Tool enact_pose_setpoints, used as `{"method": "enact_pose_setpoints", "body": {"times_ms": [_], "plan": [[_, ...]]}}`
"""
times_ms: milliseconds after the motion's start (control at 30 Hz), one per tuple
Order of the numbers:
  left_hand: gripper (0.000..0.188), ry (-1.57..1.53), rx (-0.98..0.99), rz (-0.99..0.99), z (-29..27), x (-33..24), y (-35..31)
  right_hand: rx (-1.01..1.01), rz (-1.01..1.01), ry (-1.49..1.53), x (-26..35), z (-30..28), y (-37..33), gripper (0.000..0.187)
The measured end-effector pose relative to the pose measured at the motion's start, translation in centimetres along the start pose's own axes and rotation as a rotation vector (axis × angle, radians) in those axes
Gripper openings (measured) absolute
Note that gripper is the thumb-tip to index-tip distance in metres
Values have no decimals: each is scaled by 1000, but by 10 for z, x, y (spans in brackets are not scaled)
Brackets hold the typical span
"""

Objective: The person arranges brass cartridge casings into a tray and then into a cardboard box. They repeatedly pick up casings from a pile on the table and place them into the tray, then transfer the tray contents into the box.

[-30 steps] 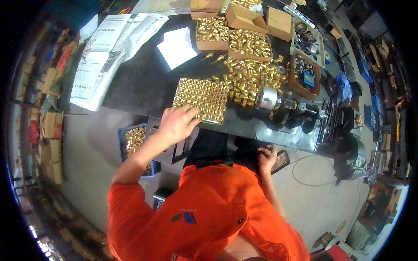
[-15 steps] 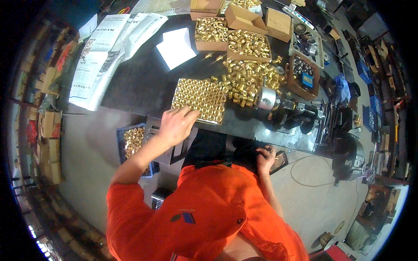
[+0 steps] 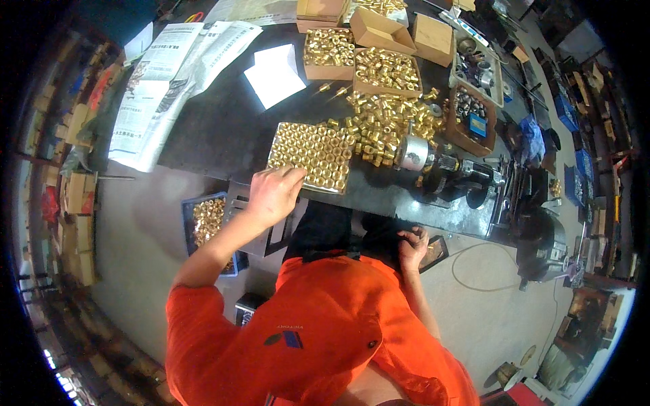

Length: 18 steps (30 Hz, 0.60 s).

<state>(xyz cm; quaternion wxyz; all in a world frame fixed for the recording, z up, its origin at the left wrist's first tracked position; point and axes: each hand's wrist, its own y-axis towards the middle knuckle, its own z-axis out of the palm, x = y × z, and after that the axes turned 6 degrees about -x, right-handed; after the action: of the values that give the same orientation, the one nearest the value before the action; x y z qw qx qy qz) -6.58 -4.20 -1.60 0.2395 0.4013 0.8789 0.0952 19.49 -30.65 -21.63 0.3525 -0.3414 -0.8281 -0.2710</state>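
Note:
Upright brass fittings in close rows fill a shallow tray [image 3: 347, 177] at the bench's near edge. Over the tray's near left corner, my left hand [image 3: 274, 193] has its fingers bent and pressed together among the fittings; whatever is under the fingertips is hidden. Low beside my right thigh, my right hand [image 3: 413, 248] is curled closed, and I cannot make out anything in it. Just behind the tray's right side lies a loose heap of brass fittings [image 3: 389, 125]. A metal cylinder on a bench fixture [image 3: 414, 154] stands right of the heap.
Cardboard boxes of brass fittings [image 3: 387, 71] stand at the back. White paper [image 3: 274, 78] and newspaper [image 3: 152, 91] lie on the left. A blue crate of fittings [image 3: 207, 220] sits low left. A box of metal parts [image 3: 472, 118] stands right, and a cable loops on the floor.
My left hand has shifted very slightly at the tray's near left corner. My right hand stays in nearly the same place.

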Motion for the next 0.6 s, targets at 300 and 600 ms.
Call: {"method": "enact_pose_setpoints", "body": {"times_ms": [300, 600], "plan": [[16, -1, -20, 71, -32, -5, 33, 1, 4, -31, 4, 0, 2, 25], [21, 104, 392, 200, 29, 38, 166, 14, 27, -51, 1, 0, 2, 27]]}}
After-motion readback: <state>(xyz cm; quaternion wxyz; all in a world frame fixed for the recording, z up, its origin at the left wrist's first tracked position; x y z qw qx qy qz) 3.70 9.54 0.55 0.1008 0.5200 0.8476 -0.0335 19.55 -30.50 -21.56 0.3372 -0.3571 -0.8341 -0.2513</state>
